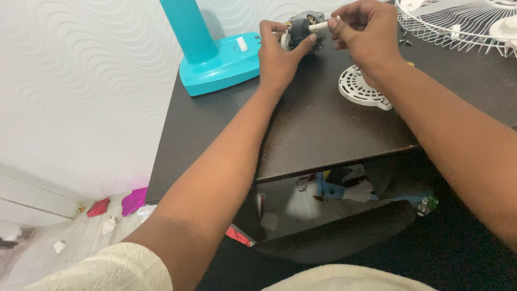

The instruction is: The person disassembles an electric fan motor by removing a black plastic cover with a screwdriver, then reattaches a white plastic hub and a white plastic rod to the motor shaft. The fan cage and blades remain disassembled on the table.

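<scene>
Fingers: left hand (277,54) clasps the small fan motor (299,32); right hand (362,32) pinches its white shaft (319,26).
Motor: held above the dark table's (301,129) far edge.
Room: teal fan base (218,62) left, white vented cover (358,89) and wire grille (458,24) right.

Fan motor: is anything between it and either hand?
No. The left hand grips the motor directly, and the right hand pinches its white shaft. Nothing visible sits between them.

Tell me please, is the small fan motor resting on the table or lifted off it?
Lifted: the left hand holds the motor above the dark table, while the right hand pinches its white shaft.
</scene>
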